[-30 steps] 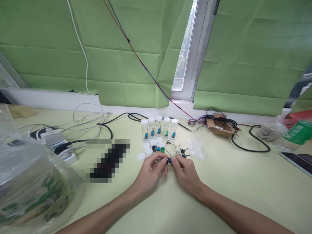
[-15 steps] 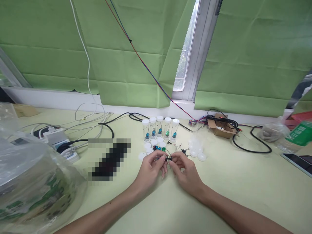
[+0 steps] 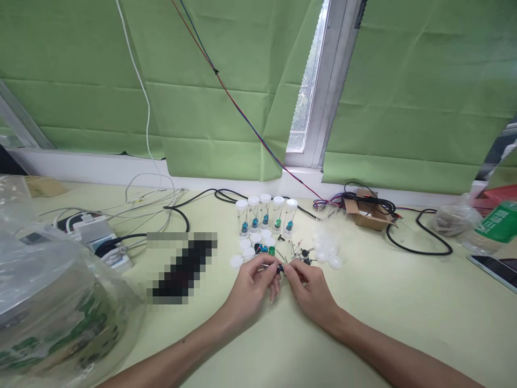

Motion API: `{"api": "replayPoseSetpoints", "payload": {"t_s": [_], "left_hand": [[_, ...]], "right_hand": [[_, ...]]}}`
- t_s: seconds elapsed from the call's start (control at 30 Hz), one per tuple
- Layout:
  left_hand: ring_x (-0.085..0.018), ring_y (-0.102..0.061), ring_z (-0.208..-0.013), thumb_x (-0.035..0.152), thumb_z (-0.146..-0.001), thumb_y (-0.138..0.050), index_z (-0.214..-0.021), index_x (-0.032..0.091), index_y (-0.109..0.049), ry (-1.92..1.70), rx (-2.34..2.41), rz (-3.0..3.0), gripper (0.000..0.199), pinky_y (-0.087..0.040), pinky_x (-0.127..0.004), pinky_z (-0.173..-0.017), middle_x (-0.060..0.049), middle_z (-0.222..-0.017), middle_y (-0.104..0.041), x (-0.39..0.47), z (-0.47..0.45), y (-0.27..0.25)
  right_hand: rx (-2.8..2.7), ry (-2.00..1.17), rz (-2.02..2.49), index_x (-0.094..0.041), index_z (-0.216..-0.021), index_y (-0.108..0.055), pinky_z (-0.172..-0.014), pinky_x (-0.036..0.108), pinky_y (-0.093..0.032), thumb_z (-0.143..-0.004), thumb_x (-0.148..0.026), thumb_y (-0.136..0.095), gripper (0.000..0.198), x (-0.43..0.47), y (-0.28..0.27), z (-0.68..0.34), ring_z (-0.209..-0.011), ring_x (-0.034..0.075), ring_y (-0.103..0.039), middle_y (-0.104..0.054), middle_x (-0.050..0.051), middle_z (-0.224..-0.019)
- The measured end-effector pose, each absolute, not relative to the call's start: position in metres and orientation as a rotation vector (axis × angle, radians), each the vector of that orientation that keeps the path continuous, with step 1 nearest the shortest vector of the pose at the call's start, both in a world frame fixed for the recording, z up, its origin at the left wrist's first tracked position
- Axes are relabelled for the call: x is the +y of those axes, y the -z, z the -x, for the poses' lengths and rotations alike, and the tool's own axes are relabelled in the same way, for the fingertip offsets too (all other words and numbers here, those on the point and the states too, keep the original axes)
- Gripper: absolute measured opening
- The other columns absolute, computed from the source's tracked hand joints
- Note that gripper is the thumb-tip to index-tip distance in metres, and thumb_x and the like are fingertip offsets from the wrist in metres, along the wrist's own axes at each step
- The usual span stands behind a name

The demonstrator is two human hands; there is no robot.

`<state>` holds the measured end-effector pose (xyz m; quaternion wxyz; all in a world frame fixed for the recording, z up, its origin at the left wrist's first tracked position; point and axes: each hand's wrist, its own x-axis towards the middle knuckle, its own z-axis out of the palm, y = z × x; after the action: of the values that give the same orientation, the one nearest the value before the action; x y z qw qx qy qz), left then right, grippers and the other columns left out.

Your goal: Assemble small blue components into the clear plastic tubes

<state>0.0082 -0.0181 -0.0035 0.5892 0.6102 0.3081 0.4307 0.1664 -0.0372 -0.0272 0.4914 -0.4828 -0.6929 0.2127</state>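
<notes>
Pinching a small dark part (image 3: 280, 268) in the fingertips of the left hand (image 3: 256, 277), and gripping its right end with thumb and finger of the right hand (image 3: 307, 283); holding it over the table (image 3: 258, 339), nearer than the loose stemmed pieces (image 3: 306, 253) and five capped tubes (image 3: 265, 213). Apparently joining or adjusting, probably calling for a steady left grip and fine right-finger pressure. Covering most of the part, so hiding its shape; losing the plastic bag (image 3: 60, 307) past the left edge; leaving a pixelated dark patch (image 3: 183, 269) unreadable.

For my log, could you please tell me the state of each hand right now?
Left hand: closed, pinching a small dark part.
Right hand: closed on the same part.
</notes>
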Motion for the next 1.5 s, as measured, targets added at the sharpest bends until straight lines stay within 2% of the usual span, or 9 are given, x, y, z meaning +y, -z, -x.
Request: {"api": "replayPoseSetpoints", "payload": {"t_s": [0.1,0.3,0.43,0.53,0.83,1.1,1.33,1.43,1.5], "left_hand": [[-0.011,-0.050,-0.049,0.038,-0.090,-0.056,-0.087,0.017,-0.059,-0.991,0.712,-1.431,0.021,-0.041,-0.024,-0.051,0.002,-0.058,-0.055,-0.0195,-0.0089,0.0024],[-0.010,-0.050,-0.048,0.038,-0.091,-0.056,-0.087,0.017,-0.059,-0.994,0.716,-1.418,0.021,-0.041,-0.024,-0.051,0.002,-0.060,-0.056,-0.0204,-0.0088,0.0019],[-0.010,-0.050,-0.050,0.038,-0.091,-0.056,-0.091,0.017,-0.061,-1.025,0.743,-1.417,0.021,-0.041,-0.023,-0.053,0.002,-0.059,-0.056,-0.0179,-0.0075,0.0007],[-0.010,-0.049,-0.050,0.038,-0.091,-0.056,-0.093,0.017,-0.061,-1.027,0.754,-1.412,0.022,-0.041,-0.023,-0.053,0.003,-0.058,-0.056,-0.0167,-0.0069,0.0007],[-0.010,-0.050,-0.048,0.039,-0.092,-0.054,-0.090,0.017,-0.059,-1.023,0.736,-1.425,0.023,-0.041,-0.023,-0.052,0.003,-0.057,-0.054,-0.0169,-0.0066,0.0071],[-0.010,-0.049,-0.048,0.038,-0.092,-0.053,-0.089,0.016,-0.059,-1.003,0.708,-1.451,0.023,-0.041,-0.024,-0.051,0.003,-0.058,-0.054,-0.0198,-0.0082,0.0052],[-0.010,-0.048,-0.046,0.039,-0.090,-0.056,-0.085,0.016,-0.058,-0.994,0.718,-1.417,0.024,-0.039,-0.023,-0.050,0.003,-0.055,-0.054,-0.0223,-0.0093,0.0012],[-0.010,-0.049,-0.046,0.039,-0.089,-0.058,-0.087,0.016,-0.059,-1.025,0.737,-1.408,0.024,-0.040,-0.023,-0.050,0.003,-0.056,-0.055,-0.0185,-0.0088,0.0004],[-0.009,-0.049,-0.047,0.039,-0.088,-0.058,-0.088,0.016,-0.060,-1.052,0.760,-1.398,0.023,-0.040,-0.023,-0.050,0.003,-0.057,-0.055,-0.0152,-0.0080,-0.0003]], "right_hand": [[-1.681,-0.473,1.184,-0.019,-0.059,-0.044,-0.049,0.024,-0.029,-0.098,-0.038,-0.040,0.043,-0.0356,0.0292,-0.1664,-0.049,0.009,-0.033,-0.037,-0.005,-0.053],[-1.638,-0.527,1.187,-0.019,-0.061,-0.046,-0.050,0.024,-0.032,-0.099,-0.039,-0.037,0.045,-0.0371,0.0290,-0.1655,-0.046,0.010,-0.038,-0.040,-0.004,-0.050],[-1.572,-0.634,1.130,-0.018,-0.093,-0.057,-0.051,0.023,-0.040,-0.095,-0.038,-0.048,0.022,-0.0416,0.0258,-0.1649,-0.054,0.012,-0.050,-0.056,-0.001,-0.065],[-1.602,-0.623,1.092,-0.018,-0.107,-0.054,-0.052,0.023,-0.043,-0.092,-0.034,-0.055,0.022,-0.0430,0.0266,-0.1652,-0.059,0.013,-0.055,-0.060,0.002,-0.079],[-1.614,-0.677,1.089,-0.019,-0.092,-0.056,-0.057,0.024,-0.045,-0.093,-0.033,-0.053,0.014,-0.0395,0.0303,-0.1664,-0.064,0.014,-0.057,-0.061,0.002,-0.073],[-1.654,-0.660,1.138,-0.018,-0.076,-0.055,-0.050,0.023,-0.037,-0.097,-0.037,-0.045,0.030,-0.0393,0.0259,-0.1662,-0.049,0.010,-0.044,-0.049,-0.003,-0.057],[-1.667,-0.572,1.209,-0.020,-0.060,-0.041,-0.050,0.024,-0.031,-0.099,-0.041,-0.037,0.044,-0.0373,0.0299,-0.1664,-0.047,0.010,-0.036,-0.039,-0.005,-0.051],[-1.633,-0.618,1.196,-0.019,-0.067,-0.049,-0.053,0.024,-0.035,-0.099,-0.041,-0.038,0.040,-0.0386,0.0290,-0.1657,-0.050,0.011,-0.044,-0.047,-0.003,-0.054],[-1.604,-0.664,1.167,-0.018,-0.088,-0.056,-0.053,0.024,-0.037,-0.097,-0.041,-0.044,0.027,-0.0400,0.0283,-0.1654,-0.053,0.012,-0.049,-0.053,-0.002,-0.061]]}}
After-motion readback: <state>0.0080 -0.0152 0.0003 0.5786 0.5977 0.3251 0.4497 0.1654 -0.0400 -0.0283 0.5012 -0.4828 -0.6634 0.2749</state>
